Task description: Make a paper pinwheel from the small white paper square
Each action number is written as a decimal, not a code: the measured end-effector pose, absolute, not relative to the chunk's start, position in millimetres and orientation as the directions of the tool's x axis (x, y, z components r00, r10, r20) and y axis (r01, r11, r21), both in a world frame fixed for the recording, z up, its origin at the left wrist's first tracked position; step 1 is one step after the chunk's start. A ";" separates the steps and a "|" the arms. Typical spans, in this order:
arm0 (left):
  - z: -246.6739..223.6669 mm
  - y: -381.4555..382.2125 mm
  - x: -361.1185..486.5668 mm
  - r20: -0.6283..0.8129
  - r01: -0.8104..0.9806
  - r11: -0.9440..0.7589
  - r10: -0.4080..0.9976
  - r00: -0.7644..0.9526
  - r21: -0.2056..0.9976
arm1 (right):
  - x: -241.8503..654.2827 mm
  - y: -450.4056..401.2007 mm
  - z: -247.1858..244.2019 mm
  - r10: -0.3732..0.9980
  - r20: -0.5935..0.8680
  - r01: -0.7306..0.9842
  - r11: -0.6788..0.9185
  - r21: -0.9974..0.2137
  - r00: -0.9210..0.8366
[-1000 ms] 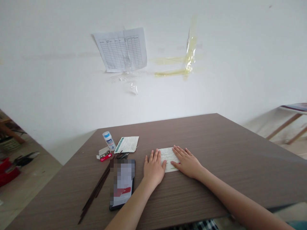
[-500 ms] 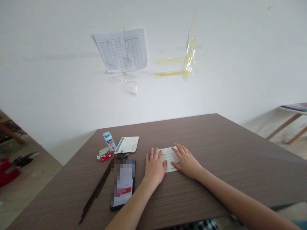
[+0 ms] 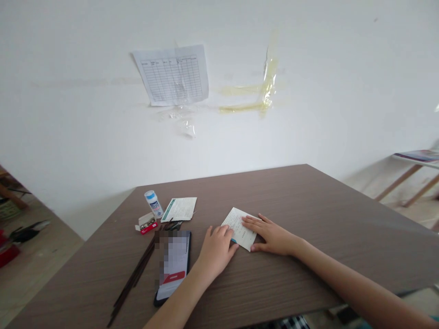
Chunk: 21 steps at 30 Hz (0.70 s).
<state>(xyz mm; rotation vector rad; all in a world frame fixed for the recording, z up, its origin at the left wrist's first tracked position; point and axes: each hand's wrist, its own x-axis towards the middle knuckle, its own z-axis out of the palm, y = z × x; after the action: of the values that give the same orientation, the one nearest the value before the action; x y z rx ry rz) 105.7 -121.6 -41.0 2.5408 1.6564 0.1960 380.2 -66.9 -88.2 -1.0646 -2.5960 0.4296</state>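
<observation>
White paper slip [image 3: 239, 229] now askew, right hand [image 3: 270, 236] fingers flat, left hand [image 3: 216, 252] fingers curled.

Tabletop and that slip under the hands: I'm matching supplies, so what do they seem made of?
The tabletop looks like wood-grain laminate or veneer, with fine, regular brown streaks and a low-sheen finish; its core doesn't show. The slip looks like uncoated paper or thin card: matte and pale, with a thin edge and small dark lines of writing.
</observation>
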 end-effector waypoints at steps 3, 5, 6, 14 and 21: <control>-49.1 -119.5 105.0 0.091 0.904 -0.396 0.918 0.386 0.158 | 383.7 -66.9 -86.9 0.706 0.157 0.595 0.678 -0.431 -0.691; -54.1 -117.2 105.0 0.131 0.902 -0.400 0.915 0.382 0.166 | 383.2 -67.6 -85.5 0.710 0.168 0.587 0.671 -0.453 -0.683; -56.5 -116.4 105.0 0.156 0.900 -0.402 0.913 0.378 0.170 | 382.9 -68.0 -84.9 0.710 0.174 0.580 0.670 -0.463 -0.682; -67.2 -117.3 103.8 0.307 0.895 -0.425 0.877 0.370 0.135 | 394.9 -64.6 -85.1 0.710 0.327 0.539 0.694 -0.478 -0.624; -69.6 -114.6 101.1 0.356 0.883 -0.442 0.860 0.365 0.161 | 396.2 -59.8 -88.1 0.663 0.435 0.509 0.747 -0.427 -0.609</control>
<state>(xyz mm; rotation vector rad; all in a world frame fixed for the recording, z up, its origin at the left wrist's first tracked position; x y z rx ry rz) 101.1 -114.6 -69.6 2.6424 1.6881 0.6319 396.2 -59.8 -88.1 -0.8795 -2.3627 0.3489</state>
